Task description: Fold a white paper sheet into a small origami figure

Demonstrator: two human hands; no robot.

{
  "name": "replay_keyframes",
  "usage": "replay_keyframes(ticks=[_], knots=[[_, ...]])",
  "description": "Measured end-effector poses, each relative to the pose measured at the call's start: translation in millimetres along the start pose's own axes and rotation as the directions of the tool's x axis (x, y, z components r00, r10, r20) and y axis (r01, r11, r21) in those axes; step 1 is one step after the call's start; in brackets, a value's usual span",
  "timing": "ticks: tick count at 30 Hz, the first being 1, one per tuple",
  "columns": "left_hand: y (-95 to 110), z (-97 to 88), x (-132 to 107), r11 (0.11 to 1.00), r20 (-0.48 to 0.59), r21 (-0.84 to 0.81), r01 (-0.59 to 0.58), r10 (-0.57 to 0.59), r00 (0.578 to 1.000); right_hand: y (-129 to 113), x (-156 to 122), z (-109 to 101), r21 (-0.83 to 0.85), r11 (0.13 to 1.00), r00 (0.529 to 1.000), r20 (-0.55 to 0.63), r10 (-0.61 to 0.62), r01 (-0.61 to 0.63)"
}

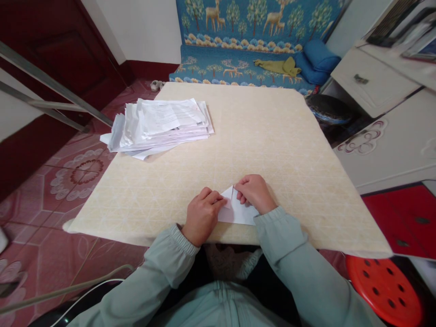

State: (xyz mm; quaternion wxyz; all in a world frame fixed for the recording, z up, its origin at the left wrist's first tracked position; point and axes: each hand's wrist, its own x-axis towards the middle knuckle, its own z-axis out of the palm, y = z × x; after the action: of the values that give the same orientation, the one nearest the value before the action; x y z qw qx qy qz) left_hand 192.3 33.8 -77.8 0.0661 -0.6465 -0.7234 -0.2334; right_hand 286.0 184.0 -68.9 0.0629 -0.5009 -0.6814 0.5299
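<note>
Folded paper (238, 212) lies on cream table (272, 136) above red tiled floor (51, 181).

place: a home living room
signs: deer-patterned sofa (245, 41) at the far side, patterned floor tiles (78, 172) left, red plastic stool (386, 288) near right

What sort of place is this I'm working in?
Probably a living room at home: a deer-patterned sofa behind the table, red patterned floor tiles, a white cabinet at the right.
</note>
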Motion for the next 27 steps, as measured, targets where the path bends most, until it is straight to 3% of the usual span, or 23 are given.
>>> replay_keyframes(ticks=[15, 23, 27], knots=[[-5.2, -0.4, -7.1, 0.99, -0.023, -0.085, -0.109, 0.107, 0.994, 1.3, -1.0, -0.5, 0.008, 1.0, 1.0, -0.003, -0.01, 0.01], [-0.1, -4.5, -2.5, 0.986, 0.19, 0.069, -0.153, 0.137, 0.972, 4.4, 0.8, -0.1, -0.001, 1.0, 1.0, -0.006, -0.021, 0.021], [2.4, -4.6, -2.8, 0.977, 0.192, 0.122, -0.176, 0.151, 0.97, 4.5, 1.2, 0.0, 0.0, 1.0, 1.0, -0.006, -0.021, 0.021]])
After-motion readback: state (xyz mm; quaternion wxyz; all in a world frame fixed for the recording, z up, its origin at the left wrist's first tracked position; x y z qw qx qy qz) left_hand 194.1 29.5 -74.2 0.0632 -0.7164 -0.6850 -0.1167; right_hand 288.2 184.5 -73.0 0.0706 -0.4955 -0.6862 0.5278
